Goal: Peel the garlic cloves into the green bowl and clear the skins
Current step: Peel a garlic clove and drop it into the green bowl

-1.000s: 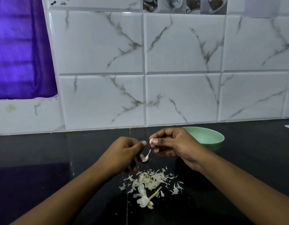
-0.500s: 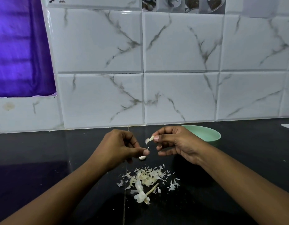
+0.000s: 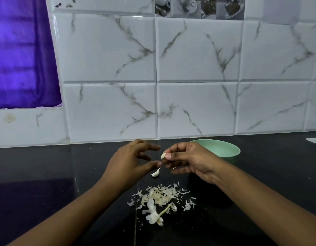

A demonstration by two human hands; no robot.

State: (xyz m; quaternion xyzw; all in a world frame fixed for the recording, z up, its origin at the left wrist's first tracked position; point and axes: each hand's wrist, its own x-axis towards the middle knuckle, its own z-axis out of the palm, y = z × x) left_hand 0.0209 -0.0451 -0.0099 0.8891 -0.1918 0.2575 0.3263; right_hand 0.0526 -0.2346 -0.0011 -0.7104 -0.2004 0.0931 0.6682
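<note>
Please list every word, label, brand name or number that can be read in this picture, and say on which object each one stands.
No readable text anywhere.
Picture tiles at the top of the wall: cups and food only, no letters visible.
Marble tiles: grey veins only.
Green bowl: plain, no label.
Purple curtain: no print.
White object at the right edge: cut off, nothing readable.

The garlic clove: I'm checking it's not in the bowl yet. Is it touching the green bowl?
Apart. The head view shows the garlic clove pinched in the right hand, with that hand between it and the green bowl behind.
</note>
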